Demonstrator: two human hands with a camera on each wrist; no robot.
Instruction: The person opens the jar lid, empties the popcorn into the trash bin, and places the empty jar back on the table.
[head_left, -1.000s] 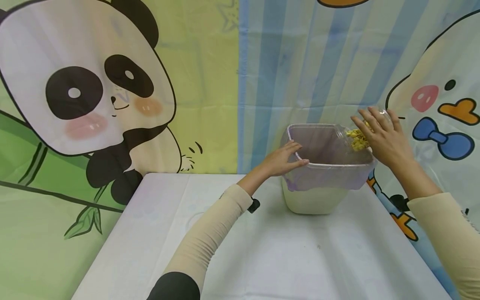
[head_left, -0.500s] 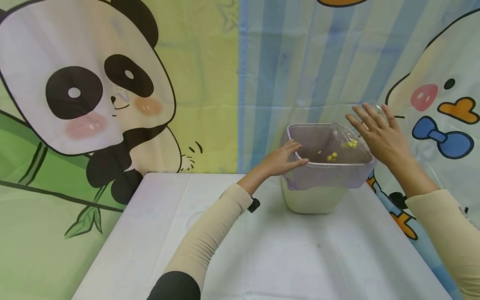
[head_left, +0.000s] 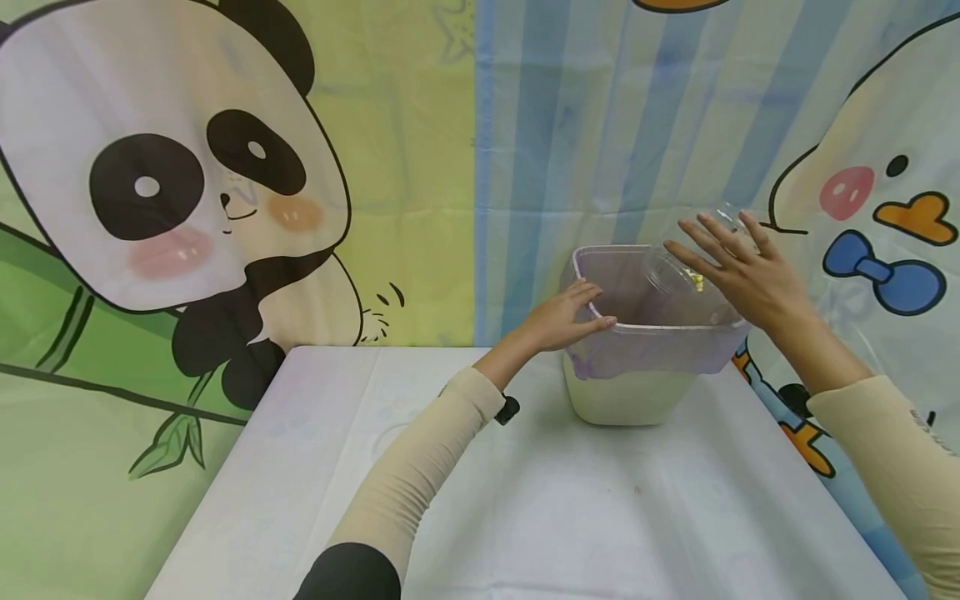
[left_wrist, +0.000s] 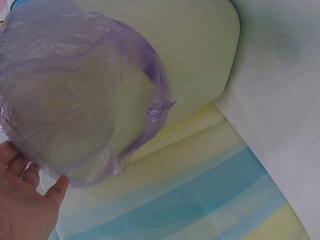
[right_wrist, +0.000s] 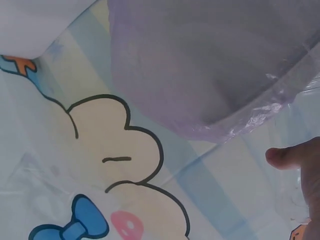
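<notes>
A pale green bin (head_left: 626, 402) stands upright at the table's right back, lined with a thin purple bag (head_left: 660, 352) folded over its rim. At the rim's left corner my left hand (head_left: 557, 322) grips the edge, thumb and fingers over the bag. In the left wrist view, that thumb (left_wrist: 59, 189) lies against the bag. My right hand (head_left: 753, 271) holds a clear plastic container (head_left: 666, 272) tilted over the bin's right side. A few small yellow bits (head_left: 699, 282) show near its mouth. The bin's bottom is hidden.
White covering lies over the table (head_left: 480, 492). Close behind the bin hangs a printed cloth backdrop (head_left: 551, 167) with a panda (head_left: 285, 258) on the left and a white cartoon figure (head_left: 847, 275) on the right.
Yellow pieces that filled the container's mouth have fallen into the bin, leaving a few bits visible. My right hand has moved slightly left and tipped the container further. The left hand stays put.
</notes>
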